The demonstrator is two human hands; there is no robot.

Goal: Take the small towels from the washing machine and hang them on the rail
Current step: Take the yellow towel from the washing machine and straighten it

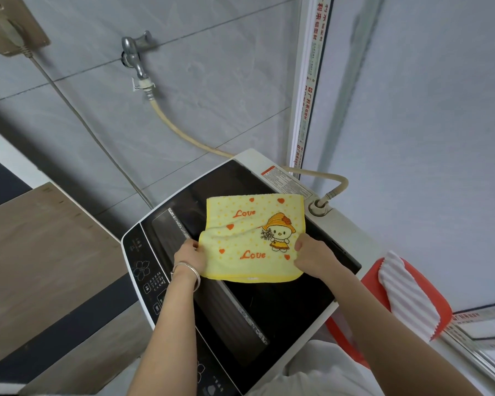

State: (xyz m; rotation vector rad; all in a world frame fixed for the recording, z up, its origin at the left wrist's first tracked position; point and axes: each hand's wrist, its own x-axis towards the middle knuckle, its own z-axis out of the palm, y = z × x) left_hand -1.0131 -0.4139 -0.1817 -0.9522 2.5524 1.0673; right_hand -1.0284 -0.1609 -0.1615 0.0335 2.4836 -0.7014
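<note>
A small yellow towel [249,238] with orange hearts, the word "Love" and a cartoon figure lies spread on the dark lid of the top-loading washing machine [283,304]. My left hand [189,257] pinches the towel's left edge, a silver bangle on its wrist. My right hand [313,257] grips the towel's right edge, thumb on top. The machine's lid appears shut, so the drum is hidden. No rail shows in this view.
A red plastic stool [440,307] with a pink-and-white striped cloth [406,295] over it stands right of the machine. A tap [135,57] and beige hose [183,132] hang on the tiled wall behind. A wooden board [40,252] lies at left.
</note>
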